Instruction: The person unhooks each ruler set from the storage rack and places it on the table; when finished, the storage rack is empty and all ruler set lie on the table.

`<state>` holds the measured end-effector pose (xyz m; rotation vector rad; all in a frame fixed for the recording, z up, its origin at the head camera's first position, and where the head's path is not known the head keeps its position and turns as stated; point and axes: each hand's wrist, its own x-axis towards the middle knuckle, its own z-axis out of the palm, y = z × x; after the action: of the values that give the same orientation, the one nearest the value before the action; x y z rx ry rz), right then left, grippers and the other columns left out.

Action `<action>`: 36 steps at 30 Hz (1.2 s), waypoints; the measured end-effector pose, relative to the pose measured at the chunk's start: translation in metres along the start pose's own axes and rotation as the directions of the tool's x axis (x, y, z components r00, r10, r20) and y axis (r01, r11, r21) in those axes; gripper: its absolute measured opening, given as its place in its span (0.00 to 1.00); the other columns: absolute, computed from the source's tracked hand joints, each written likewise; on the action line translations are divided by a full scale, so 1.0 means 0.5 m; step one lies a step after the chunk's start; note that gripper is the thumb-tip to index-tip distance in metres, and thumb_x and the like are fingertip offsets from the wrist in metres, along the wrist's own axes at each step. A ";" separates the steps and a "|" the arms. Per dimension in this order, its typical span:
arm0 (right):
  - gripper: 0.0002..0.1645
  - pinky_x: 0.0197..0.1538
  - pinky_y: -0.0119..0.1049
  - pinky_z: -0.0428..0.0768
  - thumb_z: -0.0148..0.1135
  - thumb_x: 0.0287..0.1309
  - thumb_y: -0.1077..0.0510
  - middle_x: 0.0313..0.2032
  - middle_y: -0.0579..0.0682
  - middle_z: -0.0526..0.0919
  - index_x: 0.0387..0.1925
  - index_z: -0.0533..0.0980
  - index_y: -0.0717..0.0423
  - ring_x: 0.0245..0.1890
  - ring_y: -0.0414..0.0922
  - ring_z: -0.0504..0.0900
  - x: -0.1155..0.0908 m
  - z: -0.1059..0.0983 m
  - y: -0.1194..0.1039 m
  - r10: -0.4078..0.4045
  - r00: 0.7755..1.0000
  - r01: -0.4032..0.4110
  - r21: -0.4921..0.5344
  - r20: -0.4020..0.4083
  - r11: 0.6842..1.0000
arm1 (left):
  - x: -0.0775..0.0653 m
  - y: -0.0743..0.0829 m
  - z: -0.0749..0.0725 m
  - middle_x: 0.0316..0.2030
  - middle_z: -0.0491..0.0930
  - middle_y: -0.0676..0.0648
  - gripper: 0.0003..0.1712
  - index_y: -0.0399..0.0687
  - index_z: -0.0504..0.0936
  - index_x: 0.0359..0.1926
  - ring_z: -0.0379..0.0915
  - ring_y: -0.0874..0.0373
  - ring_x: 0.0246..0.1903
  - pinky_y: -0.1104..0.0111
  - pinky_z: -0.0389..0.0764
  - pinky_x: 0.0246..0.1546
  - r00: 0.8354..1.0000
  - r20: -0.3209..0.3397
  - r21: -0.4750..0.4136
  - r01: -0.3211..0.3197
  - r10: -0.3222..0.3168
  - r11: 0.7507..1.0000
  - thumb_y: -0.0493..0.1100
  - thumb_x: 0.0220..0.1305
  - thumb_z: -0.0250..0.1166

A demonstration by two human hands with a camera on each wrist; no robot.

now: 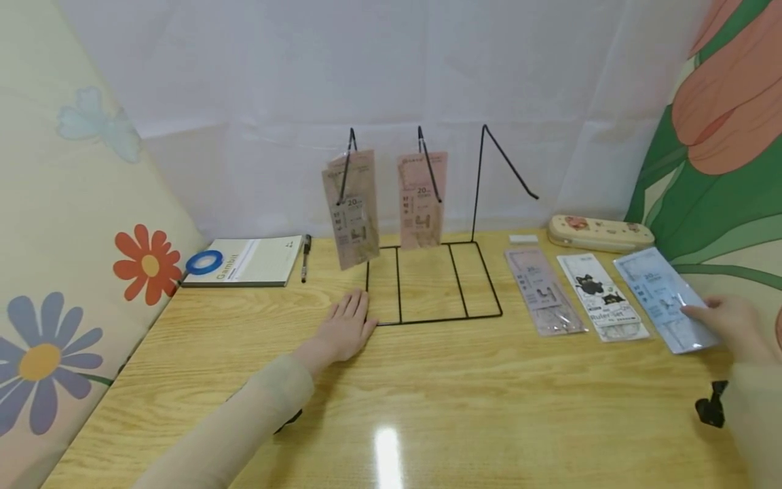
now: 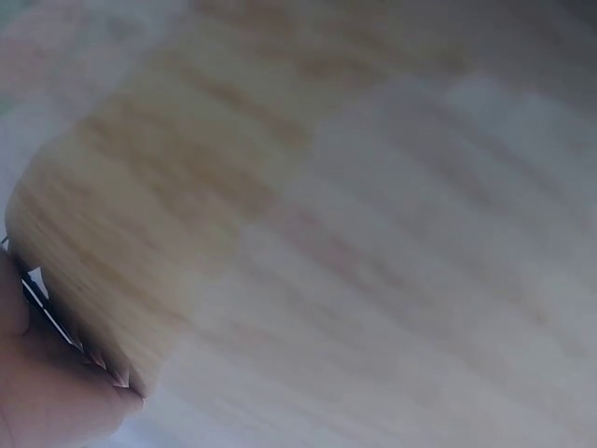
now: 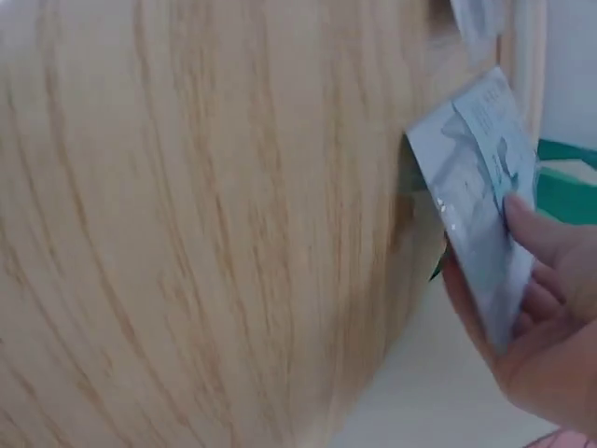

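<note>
My right hand pinches the near right edge of a blue ruler-set packet, thumb on top. The right wrist view shows the packet tilted, with fingers beneath it. Fingers straight, my left hand rests at the left side of a black wire rack with three upright hooks. Pinkish packets hang on the left hook and a pink packet on the middle one; the right hook is bare. Left of the blue packet lie a white cat-print packet and a mauve packet.
A notebook with a blue tape roll on it lies at the back left, beside a black pen. At the back right are a cream pencil case and a small white block. White cloth hangs behind.
</note>
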<state>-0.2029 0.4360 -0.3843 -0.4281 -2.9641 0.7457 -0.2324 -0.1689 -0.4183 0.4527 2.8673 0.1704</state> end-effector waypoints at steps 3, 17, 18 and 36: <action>0.27 0.35 0.51 0.76 0.57 0.57 0.61 0.41 0.80 0.74 0.44 0.68 0.87 0.36 0.68 0.74 -0.003 0.007 -0.030 -0.005 0.997 -0.001 -0.094 -0.071 0.996 | -0.001 0.000 -0.001 0.74 0.34 0.37 0.38 0.37 0.36 0.73 0.30 0.42 0.73 0.49 0.40 0.72 1.000 0.003 -0.001 0.000 0.000 1.000 0.57 0.75 0.30; 0.54 0.62 0.68 0.56 0.43 0.67 0.37 0.62 0.85 0.46 0.66 0.40 0.82 0.61 0.78 0.50 -0.007 0.067 -0.242 -0.296 0.930 0.310 -0.034 0.220 0.950 | -0.007 0.004 -0.008 0.74 0.34 0.36 0.37 0.35 0.37 0.73 0.30 0.40 0.73 0.48 0.40 0.72 1.000 -0.003 -0.002 -0.002 0.002 1.000 0.56 0.75 0.31; 0.53 0.63 0.67 0.55 0.44 0.68 0.39 0.63 0.84 0.46 0.66 0.40 0.82 0.62 0.77 0.49 -0.013 0.081 -0.262 -0.328 0.912 0.340 -0.007 0.247 0.940 | -0.007 0.003 -0.007 0.74 0.34 0.36 0.38 0.36 0.37 0.73 0.30 0.40 0.73 0.48 0.40 0.72 1.000 -0.003 -0.001 -0.002 0.002 1.000 0.56 0.75 0.31; 0.37 0.71 0.59 0.42 0.36 0.73 0.55 0.68 0.77 0.38 0.67 0.39 0.81 0.70 0.69 0.38 -0.062 0.276 -0.435 -0.542 0.732 0.565 0.075 0.413 0.822 | 0.003 -0.004 0.004 0.74 0.33 0.37 0.38 0.37 0.36 0.73 0.30 0.41 0.73 0.49 0.40 0.72 1.000 -0.008 0.002 -0.009 0.009 1.000 0.57 0.75 0.30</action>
<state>-0.2447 0.1805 -0.4030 0.7015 -3.2048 0.7431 -0.2338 -0.1700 -0.4209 0.4669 2.8736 0.1710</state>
